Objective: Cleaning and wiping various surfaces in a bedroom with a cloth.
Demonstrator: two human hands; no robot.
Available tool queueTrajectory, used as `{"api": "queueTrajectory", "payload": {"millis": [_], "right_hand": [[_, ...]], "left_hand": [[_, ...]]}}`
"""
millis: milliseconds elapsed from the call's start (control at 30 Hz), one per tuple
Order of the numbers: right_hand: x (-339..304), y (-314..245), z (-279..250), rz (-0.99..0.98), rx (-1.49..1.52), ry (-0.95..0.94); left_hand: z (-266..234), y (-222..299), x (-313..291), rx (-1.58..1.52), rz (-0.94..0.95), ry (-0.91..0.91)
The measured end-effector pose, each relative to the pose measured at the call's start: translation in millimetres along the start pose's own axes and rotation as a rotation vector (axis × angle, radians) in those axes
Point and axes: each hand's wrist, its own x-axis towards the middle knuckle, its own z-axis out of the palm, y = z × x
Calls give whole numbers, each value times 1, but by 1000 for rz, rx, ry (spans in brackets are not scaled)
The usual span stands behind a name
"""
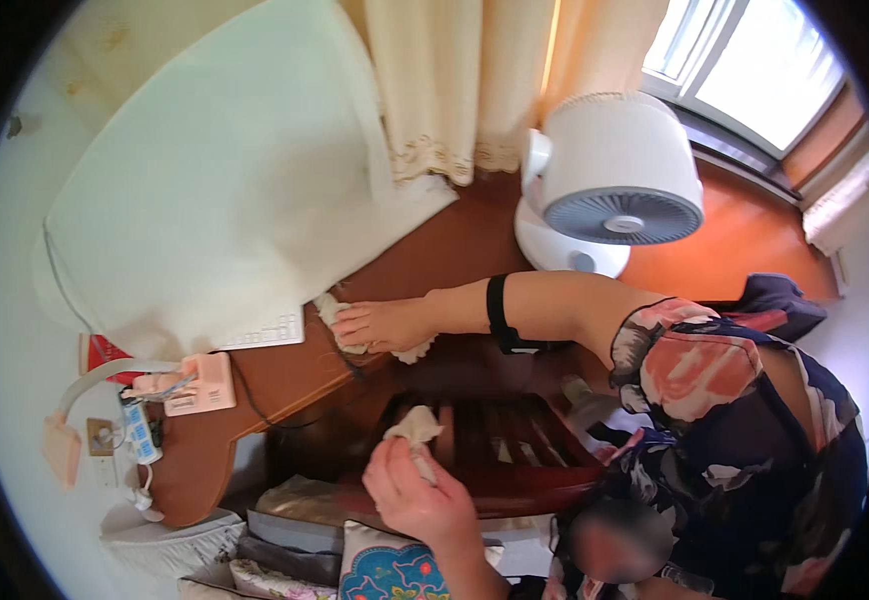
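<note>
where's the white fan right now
In the head view the white fan stands on the brown desk, upper right of centre, just right of the cream curtain and below the window, beyond a co-worker's outstretched arm.

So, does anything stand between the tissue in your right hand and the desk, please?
Nothing visible: the right hand holds the tissue over the wooden chair, clear to the desk, where a co-worker's hand presses a cloth.

Glossy reddish wood desk [455, 250], soft crumpled cloth [333, 312], smooth white plastic fan [615, 150].
</note>
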Motion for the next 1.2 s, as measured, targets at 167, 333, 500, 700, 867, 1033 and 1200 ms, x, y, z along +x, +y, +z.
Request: {"api": "queueTrajectory", "payload": {"millis": [167,333,500,700,867,1033,1200], "right_hand": [[-21,-26,-22,-47,64,-190],[-77,-38,-15,154,316,246],[-87,-65,-40,612,456,196],[-99,-111,-69,1113,1169,318],[-151,-145,-79,1239,1739,508],[-164,-158,-110,959,1977,634],[-135,-178,-157,776,2105,733]], "left_hand": [[-2,1,-4,18,-27,28],[-2,5,-8,0,-10,71],[-8,4,-15,9,-3,51],[-13,3,-18,37,6,47],[-16,6,-17,87,16,17],[-10,23,-14,141,36,-6],[-7,33,-18,187,41,0]]}}
